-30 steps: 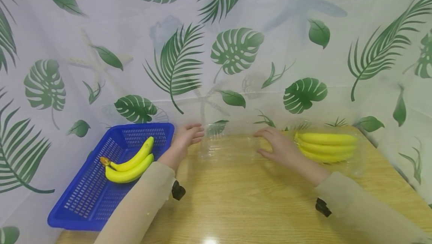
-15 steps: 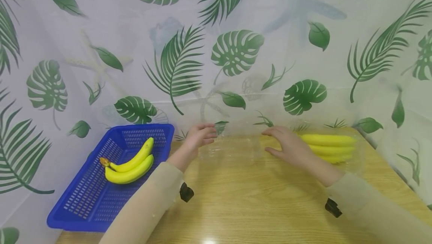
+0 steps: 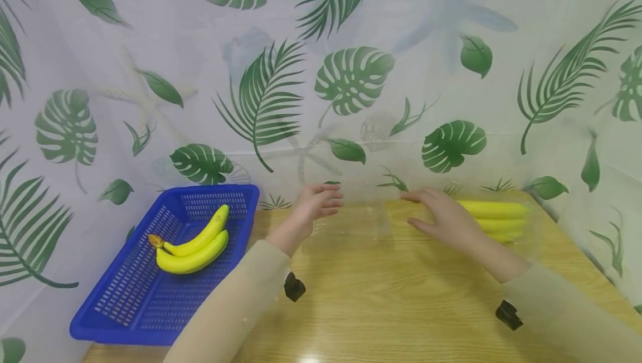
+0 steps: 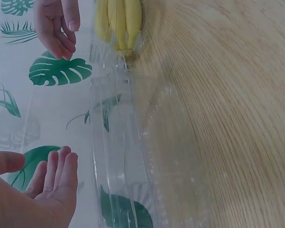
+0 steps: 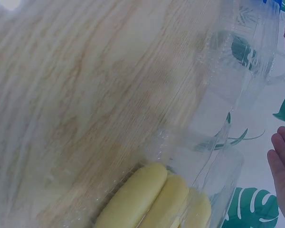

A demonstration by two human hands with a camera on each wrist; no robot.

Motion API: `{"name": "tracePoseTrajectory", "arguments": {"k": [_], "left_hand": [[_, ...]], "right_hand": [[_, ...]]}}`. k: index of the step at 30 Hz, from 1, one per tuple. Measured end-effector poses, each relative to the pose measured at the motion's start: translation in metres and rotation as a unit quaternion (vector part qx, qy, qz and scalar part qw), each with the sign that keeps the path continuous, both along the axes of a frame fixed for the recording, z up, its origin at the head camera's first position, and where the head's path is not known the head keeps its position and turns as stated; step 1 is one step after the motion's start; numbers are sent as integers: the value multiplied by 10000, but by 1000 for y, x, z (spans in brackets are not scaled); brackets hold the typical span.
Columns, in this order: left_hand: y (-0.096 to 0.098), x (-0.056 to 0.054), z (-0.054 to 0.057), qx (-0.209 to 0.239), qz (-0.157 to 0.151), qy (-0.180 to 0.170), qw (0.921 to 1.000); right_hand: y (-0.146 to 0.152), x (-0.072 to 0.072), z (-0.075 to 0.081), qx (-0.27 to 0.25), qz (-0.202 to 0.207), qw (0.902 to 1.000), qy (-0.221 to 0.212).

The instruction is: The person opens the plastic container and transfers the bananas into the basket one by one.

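Note:
My left hand [image 3: 317, 209] hovers above the left end of a clear plastic box [image 3: 358, 226], its fingers loosely bent and holding nothing. Over toward the right is my right hand [image 3: 443, 218], thumb and fingers spread apart, also without anything in its grasp. It partly covers a second clear plastic box [image 5: 228, 171] with a bunch of yellow bananas [image 3: 501, 221] inside. The left wrist view shows the first box [image 4: 118, 142] with only see-through walls and no fruit, end to end with the banana box. Both hands [image 4: 57, 28] appear there beside the boxes, apart from them.
A blue perforated basket [image 3: 165, 336] stands at the left of the wooden table [image 3: 381, 307], with two joined bananas [image 3: 193, 260] lying in it. Behind the table hangs a white sheet [image 3: 281, 11] printed with green leaves.
Both hands have shifted to the right. The left hand now overlaps the fruitless box's left end; the right hand hides more of the boxed bananas. The basket and its bananas stay put.

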State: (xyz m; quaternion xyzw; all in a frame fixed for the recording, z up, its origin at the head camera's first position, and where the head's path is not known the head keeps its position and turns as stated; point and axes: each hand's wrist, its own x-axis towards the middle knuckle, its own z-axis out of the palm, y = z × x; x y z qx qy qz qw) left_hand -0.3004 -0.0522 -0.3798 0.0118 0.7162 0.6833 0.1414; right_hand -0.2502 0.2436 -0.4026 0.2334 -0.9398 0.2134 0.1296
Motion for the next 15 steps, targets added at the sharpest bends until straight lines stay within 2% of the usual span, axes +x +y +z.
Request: {"name": "tracePoseTrajectory", "arguments": {"k": [7, 15], "left_hand": [[16, 2, -5, 39, -145, 156, 9998], [29, 8, -11, 73, -254, 272, 9993]], "right_hand": [[15, 6, -4, -64, -182, 9998, 2], [36, 12, -6, -216, -378, 9987, 278]]}}
